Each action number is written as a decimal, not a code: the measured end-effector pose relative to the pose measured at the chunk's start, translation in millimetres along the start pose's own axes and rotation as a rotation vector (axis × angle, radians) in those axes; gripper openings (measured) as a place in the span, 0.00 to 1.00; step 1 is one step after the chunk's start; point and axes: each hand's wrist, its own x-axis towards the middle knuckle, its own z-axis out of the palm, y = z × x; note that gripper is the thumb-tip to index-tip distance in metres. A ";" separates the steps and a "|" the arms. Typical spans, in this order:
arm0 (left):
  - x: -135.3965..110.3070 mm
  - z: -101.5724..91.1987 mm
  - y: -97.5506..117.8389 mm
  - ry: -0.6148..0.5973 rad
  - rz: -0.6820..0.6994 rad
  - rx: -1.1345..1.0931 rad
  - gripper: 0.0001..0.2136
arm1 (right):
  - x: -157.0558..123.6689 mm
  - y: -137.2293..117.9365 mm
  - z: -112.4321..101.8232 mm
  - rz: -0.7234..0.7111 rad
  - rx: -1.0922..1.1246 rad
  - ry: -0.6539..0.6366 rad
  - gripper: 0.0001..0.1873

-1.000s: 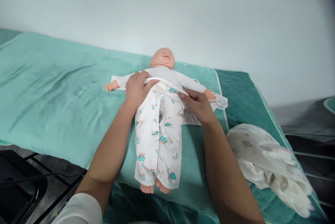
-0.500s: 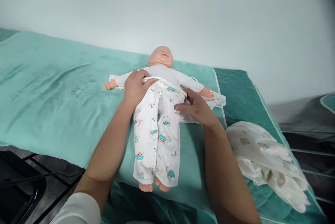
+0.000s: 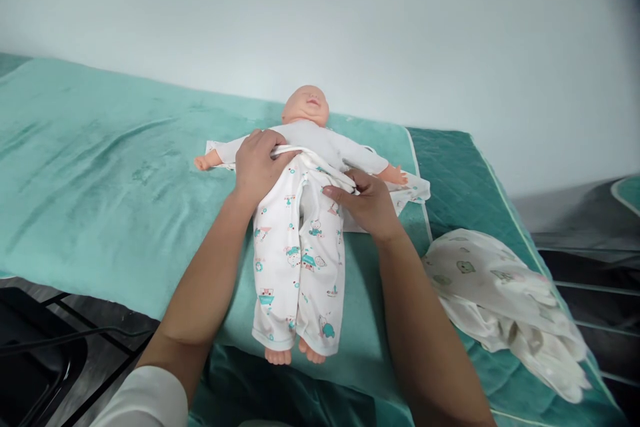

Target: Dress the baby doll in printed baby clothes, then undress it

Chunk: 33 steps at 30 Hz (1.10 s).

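Feet [image 3: 279, 356] of the doll [image 3: 306, 132] are showing nearest, below the cuffs of the patterned trousers [image 3: 280, 260]. Trousers are covering the legs on green cloth [image 3: 100, 214], long axis running near to far, waist lying between the hands. Right hand [image 3: 363, 200], slightly nearer, is pinching the waistband [image 3: 326, 168] at its lower, right side; left hand [image 3: 263, 162] is gripping the higher, left side. Head [image 3: 306, 104] is lying beyond.

The doll [image 3: 311, 134] lies on the sheet [image 3: 100, 174], left of bundled cloth [image 3: 493, 287].
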 end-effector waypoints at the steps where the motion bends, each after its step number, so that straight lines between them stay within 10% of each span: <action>1: -0.7 -0.4 1.0 -0.001 -0.004 0.001 0.10 | 0.5 1.4 0.9 -0.012 -0.004 0.018 0.28; 14: -108.3 -47.2 19.7 -0.063 -0.156 -0.134 0.07 | 1.1 8.3 11.8 -0.253 -0.039 0.133 0.20; 33: -102.0 -38.7 14.0 -0.013 -0.122 -0.050 0.05 | -48.5 0.3 13.5 -0.041 0.020 -0.011 0.15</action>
